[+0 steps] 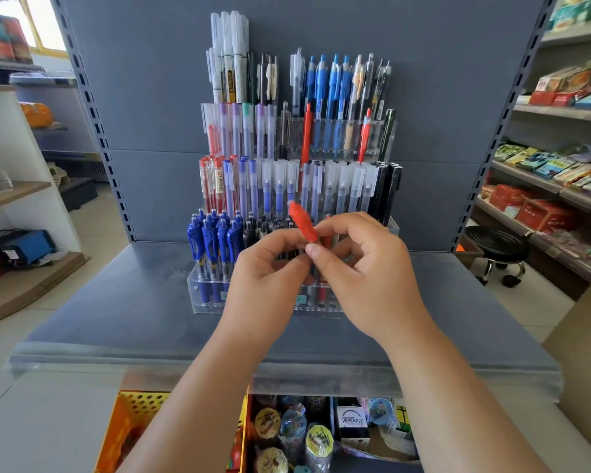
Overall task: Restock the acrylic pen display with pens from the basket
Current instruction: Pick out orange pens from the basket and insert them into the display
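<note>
Grey metal shelf (116, 319): a flat deck with a grey back panel, which bears the display at its middle, toward the back.
Acrylic pen display (198, 295): clear and stepped in four tiers, standing close to the back panel. White and blue pens fill the top tier, capped translucent pens the two middle tiers, and blue clip pens (212, 240) the left of the lowest tier.
Orange basket (133, 414): perforated, below the shelf's front edge at lower left, partly behind the left forearm. Its contents cannot be made out.
Left hand (263, 278): raised before the lowest tier, fingers curled, thumb and forefinger tips pinching the red pen from the left.
Right hand (365, 268): just beside the left, fingertips meeting it, fingers curled, thumb and forefinger clamped on the same pen.
Red pen (302, 221): held between both hands in front of the display, tilted with its upper end leaning left. Its lower part is hidden behind the fingers.
</note>
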The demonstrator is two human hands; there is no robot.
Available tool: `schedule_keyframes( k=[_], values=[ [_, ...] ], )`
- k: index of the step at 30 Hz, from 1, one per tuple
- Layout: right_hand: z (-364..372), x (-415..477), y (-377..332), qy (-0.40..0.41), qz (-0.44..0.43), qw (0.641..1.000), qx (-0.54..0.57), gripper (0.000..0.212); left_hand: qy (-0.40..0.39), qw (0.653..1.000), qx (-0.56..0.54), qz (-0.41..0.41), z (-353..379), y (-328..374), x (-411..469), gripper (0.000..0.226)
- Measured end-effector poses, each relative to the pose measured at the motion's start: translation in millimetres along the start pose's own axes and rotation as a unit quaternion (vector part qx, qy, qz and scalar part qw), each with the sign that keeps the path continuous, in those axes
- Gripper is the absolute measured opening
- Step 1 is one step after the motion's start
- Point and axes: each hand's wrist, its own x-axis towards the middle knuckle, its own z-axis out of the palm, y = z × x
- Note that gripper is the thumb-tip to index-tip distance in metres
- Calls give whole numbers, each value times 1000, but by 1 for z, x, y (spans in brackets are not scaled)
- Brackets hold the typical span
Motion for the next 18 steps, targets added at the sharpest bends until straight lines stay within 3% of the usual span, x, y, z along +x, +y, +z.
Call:
schedule_keyframes(
  k=[3, 9, 18],
  values=[
    [-1, 0, 3, 18, 48, 998, 25, 13, -1, 1000, 14, -6, 0, -2, -1, 26],
    [2, 2, 18, 90, 98, 991, 18, 6, 86, 996, 20, 0, -5, -12, 4, 35],
    [13, -2, 29, 78, 124, 988, -58, 18, 84, 996, 18, 2, -6, -14, 5, 35]
  ],
)
